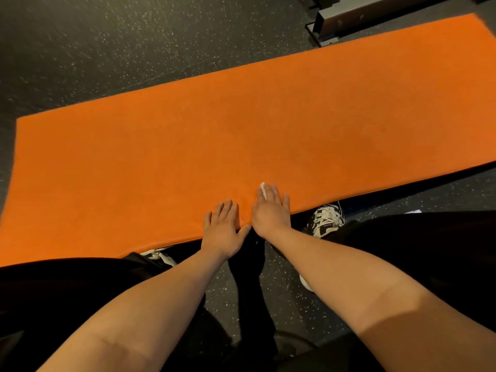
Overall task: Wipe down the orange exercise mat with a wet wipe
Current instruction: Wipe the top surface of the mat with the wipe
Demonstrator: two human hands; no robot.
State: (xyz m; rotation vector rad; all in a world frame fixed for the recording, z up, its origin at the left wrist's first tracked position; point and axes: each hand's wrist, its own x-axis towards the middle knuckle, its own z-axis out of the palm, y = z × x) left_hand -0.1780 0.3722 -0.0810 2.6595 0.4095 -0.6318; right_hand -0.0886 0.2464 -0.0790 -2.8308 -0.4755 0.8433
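I am seeing the orange mat (241, 135) lying flat on the speckled dark floor (107, 49), with a grey metal frame (375, 14) sitting near its far right corner and a white-laced shoe (326, 220) showing at its near edge, its small lettering blurring past reading. My left hand (222, 232) is resting flat near that edge, grip open. My right hand (271, 210) beside it is pressing the white wet wipe (263, 188) onto the mat under straight fingers, grip open too.

Dark speckled rubber floor (107, 49)
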